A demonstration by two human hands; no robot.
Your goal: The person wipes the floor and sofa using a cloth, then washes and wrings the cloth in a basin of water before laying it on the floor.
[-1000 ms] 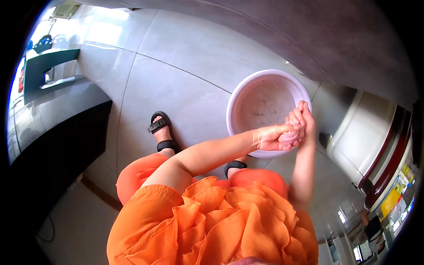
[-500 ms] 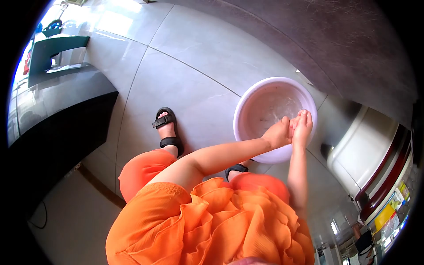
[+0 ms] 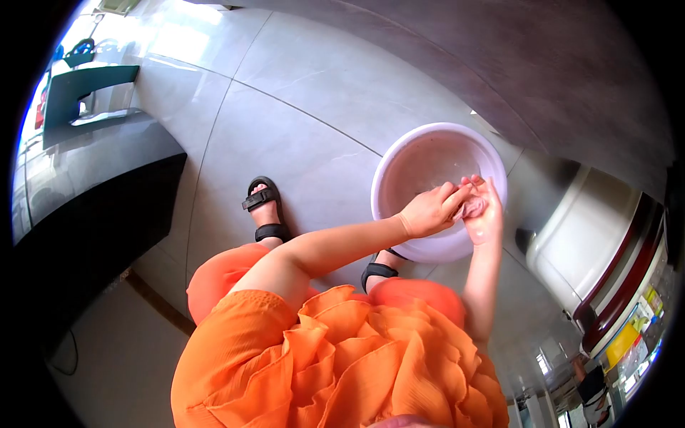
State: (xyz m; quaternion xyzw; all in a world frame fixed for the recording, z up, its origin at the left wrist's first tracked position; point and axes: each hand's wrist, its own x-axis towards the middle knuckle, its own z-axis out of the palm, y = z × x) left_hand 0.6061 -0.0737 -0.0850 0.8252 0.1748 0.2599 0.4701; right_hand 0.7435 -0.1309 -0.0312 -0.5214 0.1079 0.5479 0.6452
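Observation:
A small crumpled pink cloth [image 3: 471, 208] rests in the upturned palm of my right hand [image 3: 487, 214], whose fingers curl partly up around it. My left hand [image 3: 430, 210] comes in from the left, its bent fingers closed on the cloth's near side. Both hands are over the right part of a round, pale lilac basin [image 3: 382, 167] on the floor. Shallow clear water seems to lie at the bottom of the basin. The hands hide part of its inside and rim.
Grey tiled floor [image 3: 300, 150] surrounds the basin. A large dark brown panel [image 3: 499, 64] borders the far side. White furniture with dark red trim [image 3: 585, 235] stands on the right. A green chair [image 3: 61, 107] and a black-sided piece [image 3: 107, 214] are on the left. My sandalled foot [image 3: 264, 207] is nearby.
My hands were clasped tightly together over the basin. Now they have parted and loosened, the right palm has opened upward, and the pink cloth shows between them.

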